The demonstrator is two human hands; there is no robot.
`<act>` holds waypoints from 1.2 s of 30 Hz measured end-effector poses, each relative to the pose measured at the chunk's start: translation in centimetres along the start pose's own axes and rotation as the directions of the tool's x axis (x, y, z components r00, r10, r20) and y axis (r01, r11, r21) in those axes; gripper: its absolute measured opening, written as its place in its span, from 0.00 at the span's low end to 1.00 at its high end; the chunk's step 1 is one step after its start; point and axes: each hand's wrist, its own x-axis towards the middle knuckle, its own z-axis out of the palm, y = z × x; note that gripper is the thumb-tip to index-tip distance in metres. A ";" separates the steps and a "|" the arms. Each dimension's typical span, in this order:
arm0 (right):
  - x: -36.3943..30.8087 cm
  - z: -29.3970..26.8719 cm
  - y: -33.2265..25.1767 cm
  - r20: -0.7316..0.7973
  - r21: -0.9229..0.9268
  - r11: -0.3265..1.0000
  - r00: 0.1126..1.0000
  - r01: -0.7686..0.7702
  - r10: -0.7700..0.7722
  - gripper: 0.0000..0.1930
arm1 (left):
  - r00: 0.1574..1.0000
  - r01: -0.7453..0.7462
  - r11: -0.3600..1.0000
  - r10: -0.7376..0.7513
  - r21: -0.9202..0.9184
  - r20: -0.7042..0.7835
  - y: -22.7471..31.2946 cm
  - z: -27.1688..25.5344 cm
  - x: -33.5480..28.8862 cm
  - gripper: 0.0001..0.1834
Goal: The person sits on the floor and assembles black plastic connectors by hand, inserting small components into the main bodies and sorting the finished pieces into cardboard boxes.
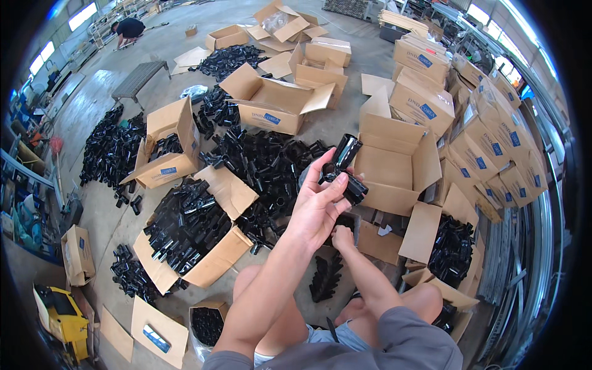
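Observation:
My left hand (319,198) is raised in the middle, its fingers wrapped round a shiny black pipe fitting (346,151) with tube-shaped branches. Lower down and a little to the right, my right hand (343,239) is closed at the edge of a small grey bin (353,223); its fingertips are hidden, so what it holds cannot be made out. Just left of the bin spreads a large heap of black pipe fittings (271,160). Below my right hand, between my legs, lies a row of stacked black pieces (325,279).
Open cardboard boxes surround me: one full of fittings (191,229) at left, one at right (450,250), and a bare-bottomed box (388,163) ahead. Closed cartons (493,145) are stacked far right beside long metal profiles (518,290). A low bench (140,80) and a crouching person (128,29) are farther off.

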 end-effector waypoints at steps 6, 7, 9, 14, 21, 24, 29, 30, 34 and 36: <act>-0.1 -14.7 -5.9 -0.273 0.445 0.719 0.846 0.533 -0.458 0.08 | 0.992 -0.092 0.990 0.083 0.104 0.091 -0.9 -0.4 0.9 0.33; -2.7 -18.8 -9.3 -0.273 0.515 0.680 0.852 0.522 -0.447 0.06 | 0.994 -0.098 0.987 0.091 0.129 0.061 -0.4 -0.5 0.6 0.32; -4.4 -23.5 -10.5 -0.235 0.616 0.559 0.807 0.555 -0.542 0.07 | 0.995 -0.101 0.983 0.096 0.153 0.039 -0.5 -0.6 0.8 0.32; -3.9 -20.6 -6.1 0.005 0.377 0.806 0.869 0.456 -0.494 0.10 | 0.994 -0.110 0.981 0.105 0.159 0.036 -1.2 0.4 1.2 0.31; 2.0 -3.3 2.0 -0.077 0.020 0.944 0.942 0.328 -0.326 0.09 | 0.997 -0.082 0.982 0.081 0.168 0.015 -1.9 0.6 0.8 0.31; 1.4 0.1 3.6 -0.066 -0.253 0.953 0.979 0.168 -0.191 0.09 | 0.997 -0.073 0.986 0.073 0.151 0.004 -0.9 0.5 0.8 0.31; 1.1 0.8 2.0 0.103 -0.323 0.928 0.982 0.184 -0.159 0.11 | 0.993 -0.113 0.980 0.117 0.165 -0.019 0.7 -0.4 0.5 0.31; 1.2 0.7 1.9 0.127 -0.336 0.923 0.980 0.186 -0.152 0.11 | 0.994 -0.101 0.981 0.107 0.168 -0.031 0.8 -0.4 0.5 0.32; 1.2 0.4 2.3 0.146 -0.338 0.933 0.986 0.127 -0.082 0.12 | 0.997 -0.063 0.989 0.067 0.137 -0.025 0.3 -0.6 1.2 0.33; 1.4 0.1 2.8 0.157 -0.327 0.940 0.986 0.099 -0.049 0.13 | 0.999 -0.042 0.990 0.044 0.137 -0.012 0.3 -0.3 1.1 0.32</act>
